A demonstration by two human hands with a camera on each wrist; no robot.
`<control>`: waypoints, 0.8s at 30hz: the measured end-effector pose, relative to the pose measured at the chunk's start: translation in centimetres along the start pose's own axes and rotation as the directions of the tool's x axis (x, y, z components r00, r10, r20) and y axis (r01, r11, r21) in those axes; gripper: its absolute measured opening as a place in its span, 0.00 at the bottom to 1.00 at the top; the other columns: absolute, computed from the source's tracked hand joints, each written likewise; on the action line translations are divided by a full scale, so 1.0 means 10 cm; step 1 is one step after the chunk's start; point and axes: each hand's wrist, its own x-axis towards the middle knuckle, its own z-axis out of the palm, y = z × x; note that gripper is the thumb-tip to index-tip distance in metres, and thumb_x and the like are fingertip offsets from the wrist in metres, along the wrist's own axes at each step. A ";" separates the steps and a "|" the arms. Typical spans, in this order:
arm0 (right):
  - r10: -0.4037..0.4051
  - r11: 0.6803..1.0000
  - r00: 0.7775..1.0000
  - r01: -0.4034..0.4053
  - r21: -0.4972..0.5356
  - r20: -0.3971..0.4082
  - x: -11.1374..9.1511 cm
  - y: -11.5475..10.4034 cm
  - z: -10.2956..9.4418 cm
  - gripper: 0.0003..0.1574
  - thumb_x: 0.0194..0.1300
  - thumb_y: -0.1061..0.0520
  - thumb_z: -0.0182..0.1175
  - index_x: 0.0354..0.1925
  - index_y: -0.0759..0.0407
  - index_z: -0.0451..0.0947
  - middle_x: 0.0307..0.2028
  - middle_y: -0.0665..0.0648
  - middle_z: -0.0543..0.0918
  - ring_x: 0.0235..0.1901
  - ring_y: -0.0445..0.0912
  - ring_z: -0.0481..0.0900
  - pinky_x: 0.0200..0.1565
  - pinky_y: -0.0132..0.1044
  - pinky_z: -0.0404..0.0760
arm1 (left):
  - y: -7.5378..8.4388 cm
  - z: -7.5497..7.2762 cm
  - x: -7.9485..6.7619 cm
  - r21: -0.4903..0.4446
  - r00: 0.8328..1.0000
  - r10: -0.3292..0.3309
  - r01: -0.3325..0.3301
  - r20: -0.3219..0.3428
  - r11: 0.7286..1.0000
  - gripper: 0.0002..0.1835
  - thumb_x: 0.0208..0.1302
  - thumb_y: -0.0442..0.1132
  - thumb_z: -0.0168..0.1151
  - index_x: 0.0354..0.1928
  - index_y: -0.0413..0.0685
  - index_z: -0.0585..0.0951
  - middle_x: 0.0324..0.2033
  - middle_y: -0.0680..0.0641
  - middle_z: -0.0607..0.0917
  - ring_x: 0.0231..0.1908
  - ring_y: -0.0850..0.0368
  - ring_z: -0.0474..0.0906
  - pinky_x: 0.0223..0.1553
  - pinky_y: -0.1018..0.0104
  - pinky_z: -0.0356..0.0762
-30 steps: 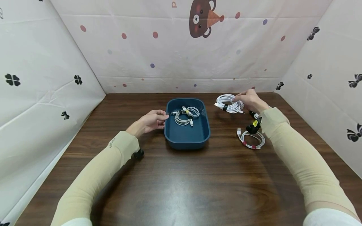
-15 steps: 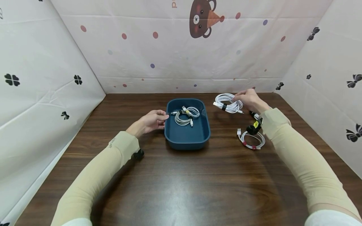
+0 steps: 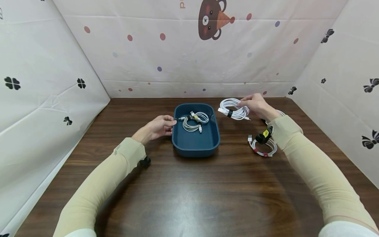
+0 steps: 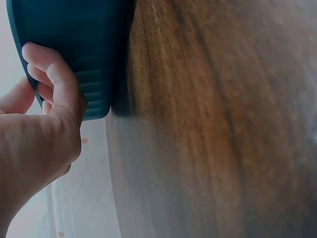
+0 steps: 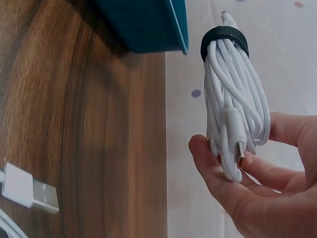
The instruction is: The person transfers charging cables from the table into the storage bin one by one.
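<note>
White coil (image 3: 236, 114): shifted left, nearer blue bin (image 3: 196, 152); wide plug (image 3: 221, 109) points left, long axis slopes down rightward.
Right grip (image 3: 257, 104): pinches white coil.
Left grip (image 3: 160, 126): pinches blue bin.

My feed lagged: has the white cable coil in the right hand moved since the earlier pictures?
Yes, left: in the head view, the right hand has brought the white cable coil closer to the blue bin, which stayed put.

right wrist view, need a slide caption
Right hand grips a white cable coil bound by a black strap, blue bin at top.
</note>
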 end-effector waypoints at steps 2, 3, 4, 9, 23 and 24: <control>0.001 1.000 1.000 -0.001 0.009 0.013 -0.02 -0.03 0.02 0.25 0.65 0.61 0.59 0.55 0.78 0.71 0.17 0.41 0.77 0.20 0.32 0.74 0.26 0.25 0.74 | 0.00 0.00 0.00 0.001 1.000 0.001 -0.001 0.001 1.000 0.07 0.71 0.37 0.54 0.46 0.47 0.68 0.36 0.45 0.74 0.33 0.54 0.71 0.34 0.64 0.78; 0.002 1.000 1.000 -0.002 0.011 0.018 -0.03 -0.04 0.03 0.25 0.65 0.61 0.58 0.55 0.78 0.71 0.17 0.41 0.77 0.20 0.32 0.74 0.26 0.25 0.74 | 0.00 0.00 0.00 0.001 1.000 0.001 -0.001 0.001 1.000 0.07 0.71 0.37 0.54 0.46 0.47 0.68 0.36 0.45 0.74 0.33 0.54 0.71 0.35 0.64 0.78; 0.004 1.000 1.000 -0.004 0.015 0.023 -0.04 -0.05 0.03 0.24 0.65 0.61 0.58 0.54 0.78 0.71 0.18 0.42 0.78 0.20 0.32 0.74 0.26 0.26 0.75 | 0.00 0.00 0.01 0.001 1.000 0.001 -0.001 0.000 1.000 0.07 0.71 0.37 0.54 0.46 0.47 0.68 0.36 0.45 0.75 0.33 0.54 0.71 0.34 0.64 0.78; 0.006 1.000 0.999 -0.006 -0.002 0.038 -0.08 -0.10 0.07 0.24 0.66 0.60 0.59 0.55 0.76 0.72 0.22 0.44 0.78 0.21 0.34 0.73 0.26 0.27 0.76 | 0.00 0.00 0.01 0.001 1.000 0.000 0.000 -0.003 1.000 0.07 0.71 0.37 0.54 0.46 0.46 0.68 0.36 0.45 0.75 0.32 0.55 0.72 0.34 0.64 0.78; -0.025 0.998 0.997 0.028 -0.053 0.066 -0.15 -0.16 0.14 0.23 0.67 0.58 0.59 0.54 0.72 0.74 0.23 0.45 0.79 0.22 0.35 0.73 0.27 0.28 0.75 | 0.00 0.02 -0.02 0.000 1.000 -0.004 0.004 -0.006 1.000 0.08 0.71 0.37 0.54 0.47 0.47 0.68 0.36 0.45 0.74 0.29 0.56 0.72 0.34 0.65 0.77; -0.028 0.998 0.997 0.031 -0.055 0.067 -0.15 -0.16 0.15 0.22 0.67 0.58 0.59 0.54 0.72 0.75 0.23 0.45 0.79 0.22 0.35 0.74 0.27 0.28 0.75 | 0.00 0.02 -0.02 0.001 1.000 -0.003 0.003 -0.005 1.000 0.08 0.71 0.37 0.54 0.47 0.46 0.68 0.36 0.45 0.74 0.29 0.56 0.72 0.34 0.65 0.77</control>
